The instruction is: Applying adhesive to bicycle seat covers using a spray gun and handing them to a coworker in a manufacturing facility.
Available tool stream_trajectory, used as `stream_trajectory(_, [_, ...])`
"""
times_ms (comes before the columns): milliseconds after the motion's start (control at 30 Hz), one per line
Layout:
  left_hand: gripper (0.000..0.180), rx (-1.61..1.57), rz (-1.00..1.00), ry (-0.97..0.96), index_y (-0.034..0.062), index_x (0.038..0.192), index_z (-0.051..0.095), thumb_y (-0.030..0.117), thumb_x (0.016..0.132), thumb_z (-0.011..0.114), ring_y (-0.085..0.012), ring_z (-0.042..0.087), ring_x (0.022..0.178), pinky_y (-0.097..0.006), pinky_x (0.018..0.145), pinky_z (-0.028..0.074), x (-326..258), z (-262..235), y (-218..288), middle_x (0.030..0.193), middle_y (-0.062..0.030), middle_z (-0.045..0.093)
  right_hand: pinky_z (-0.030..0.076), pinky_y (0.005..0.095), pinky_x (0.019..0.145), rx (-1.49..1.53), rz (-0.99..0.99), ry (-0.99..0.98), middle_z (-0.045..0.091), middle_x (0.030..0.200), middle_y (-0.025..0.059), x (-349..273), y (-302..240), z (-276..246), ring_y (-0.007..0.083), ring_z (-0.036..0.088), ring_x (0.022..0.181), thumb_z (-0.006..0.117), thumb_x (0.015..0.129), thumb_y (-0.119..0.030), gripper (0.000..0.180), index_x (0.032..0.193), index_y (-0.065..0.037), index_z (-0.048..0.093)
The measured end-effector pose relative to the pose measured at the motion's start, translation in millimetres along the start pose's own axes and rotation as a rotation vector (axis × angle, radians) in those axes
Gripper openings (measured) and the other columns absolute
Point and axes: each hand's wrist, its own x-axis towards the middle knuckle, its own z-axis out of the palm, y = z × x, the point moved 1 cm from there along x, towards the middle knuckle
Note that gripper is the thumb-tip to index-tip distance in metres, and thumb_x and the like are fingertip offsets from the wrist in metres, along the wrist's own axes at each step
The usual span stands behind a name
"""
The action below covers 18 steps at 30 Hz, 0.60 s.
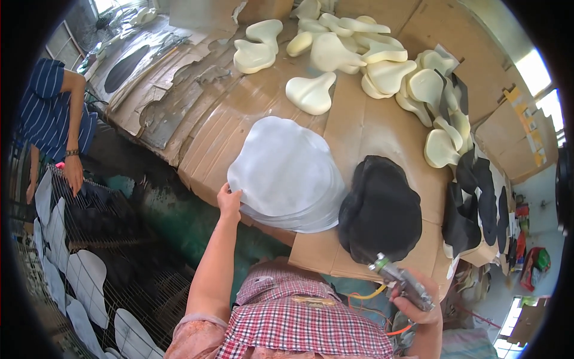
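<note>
A tall stack of light grey, rounded cut sheets [284,167] sits at the near edge of the cardboard-covered table [209,140]. At its left side, my left hand [229,202] pinches the rim of the top sheet, thumb on top. My right hand [421,299] is wrapped round a metal spray gun [403,281], held low at the table's front edge. The gun's nozzle points up and left, close to a pile of black, rounded cut pieces [382,209]. That pile stands just right of the grey stack. A yellow hose [368,294] shows near the gun.
Many cream, saddle-shaped foam pads [335,55] are heaped at the back and right; a single pad [311,94] lies nearer. Black pieces [472,203] hang over the right side. At left, another person's hand [73,170] is above a wire rack [143,251] bearing grey pieces.
</note>
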Motion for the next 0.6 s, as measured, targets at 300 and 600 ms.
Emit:
stream_trajectory(300, [0.038,-0.081,-0.015,-0.004,0.0042,0.115,0.056,-0.003,0.078,0.056,-0.0165,0.059,0.078,-0.031,0.06,0.048,-2.3,-3.3,-1.5,0.093,-0.0042,0.06,0.049,0.0247,0.069,0.072,0.081,0.078,0.061,0.085,0.0073,-9.9,2.4,-6.2,0.0124,0.06,0.074,0.069,0.071,0.0,0.049,0.118,0.005,0.053])
stream_trajectory(600, [0.037,-0.123,-0.028,-0.036,0.0045,0.115,0.056,-0.005,0.079,0.054,-0.0152,0.059,0.08,-0.031,0.063,0.049,-5.7,4.2,7.1,0.093,-0.0036,0.06,0.05,0.0267,0.064,0.157,-0.007,0.006,0.063,0.087,0.0097,9.3,-4.3,4.1,0.0138,0.06,0.074,0.069,0.07,0.001,0.052,0.12,0.005,0.052])
